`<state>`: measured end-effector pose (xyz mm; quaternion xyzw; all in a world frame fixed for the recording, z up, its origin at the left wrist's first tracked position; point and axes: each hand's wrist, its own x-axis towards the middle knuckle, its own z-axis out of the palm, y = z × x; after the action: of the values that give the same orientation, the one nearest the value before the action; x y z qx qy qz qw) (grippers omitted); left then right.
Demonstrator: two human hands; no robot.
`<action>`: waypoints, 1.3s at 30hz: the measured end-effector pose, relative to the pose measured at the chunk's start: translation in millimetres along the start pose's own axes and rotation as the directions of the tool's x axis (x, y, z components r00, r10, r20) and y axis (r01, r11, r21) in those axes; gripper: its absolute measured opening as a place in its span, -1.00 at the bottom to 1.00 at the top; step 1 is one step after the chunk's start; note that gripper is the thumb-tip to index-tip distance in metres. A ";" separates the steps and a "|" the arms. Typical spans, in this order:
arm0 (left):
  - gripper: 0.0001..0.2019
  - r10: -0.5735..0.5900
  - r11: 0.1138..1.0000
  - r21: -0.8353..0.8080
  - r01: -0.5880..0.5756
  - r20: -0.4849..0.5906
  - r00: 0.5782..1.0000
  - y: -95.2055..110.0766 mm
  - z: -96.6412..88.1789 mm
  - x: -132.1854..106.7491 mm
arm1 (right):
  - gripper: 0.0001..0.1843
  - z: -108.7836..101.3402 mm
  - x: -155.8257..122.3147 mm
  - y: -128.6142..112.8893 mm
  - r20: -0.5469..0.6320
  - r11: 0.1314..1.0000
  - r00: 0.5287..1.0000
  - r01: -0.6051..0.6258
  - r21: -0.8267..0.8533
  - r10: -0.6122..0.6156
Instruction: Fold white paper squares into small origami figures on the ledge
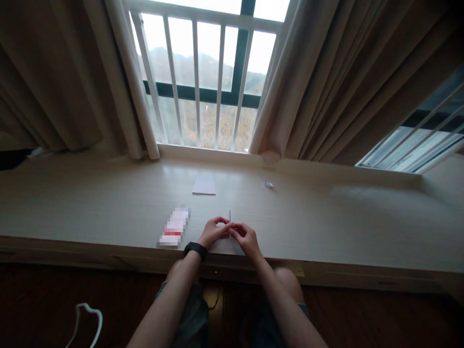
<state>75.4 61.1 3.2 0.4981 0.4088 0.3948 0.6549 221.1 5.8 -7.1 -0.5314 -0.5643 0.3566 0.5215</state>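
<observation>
Close to the front edge of the pale surface, both my hands meet around a thin white upright thing (229,215). It could be a slim stick or a flat piece seen edge-on; I cannot tell which. My left hand (214,231), below a black wristband (195,250), pinches it from the left with curled fingers. From the right, the fingertips of my right hand (246,237) close on the same piece. Its lower part is mostly hidden by the fingers. Left of my hands lies a pixelated white and red strip-shaped item (175,226).
A white folded sheet or card (204,185) lies farther back on the pale surface (326,217). Right of it is a small crumpled clear item (268,184). Behind stand a barred window (197,87) and long curtains (319,77). A white curved object (99,319) shows at lower left.
</observation>
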 end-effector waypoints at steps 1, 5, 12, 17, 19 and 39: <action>-0.57 0.012 0.999 0.031 -0.012 0.009 1.000 -0.5 -1.4 -1.2 | -0.66 -2.5 2.3 1.9 0.026 1.000 0.999 -0.024 0.015 0.023; -0.62 0.122 0.979 0.168 -0.116 -0.021 0.992 -4.3 -1.9 -7.4 | -0.62 -9.6 5.4 7.3 0.128 0.995 0.989 -0.082 0.061 0.074; -0.60 0.107 0.980 0.170 -0.100 -0.035 0.994 -6.2 -0.2 -7.7 | -0.53 -7.8 3.0 6.5 0.110 0.986 0.986 -0.136 0.095 0.126; -0.58 0.122 0.971 0.217 -0.102 -0.081 0.989 -11.6 -2.0 -4.9 | -0.54 -5.4 1.2 8.6 0.062 0.987 0.987 -0.154 0.052 0.151; -0.58 0.171 0.958 0.251 -0.135 -0.127 0.977 -14.1 -2.2 -4.1 | -0.55 -4.9 0.2 9.2 0.060 0.989 0.988 -0.143 0.025 0.141; -0.58 0.128 0.988 0.090 -0.122 -0.067 0.990 -17.1 0.2 -6.8 | -0.58 -4.0 -1.9 13.5 0.043 0.993 0.994 -0.103 0.053 0.101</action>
<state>75.0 51.4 -12.5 0.5357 0.4170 0.4349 0.5916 227.8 5.8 -19.6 -0.5378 -0.5368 0.4088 0.5054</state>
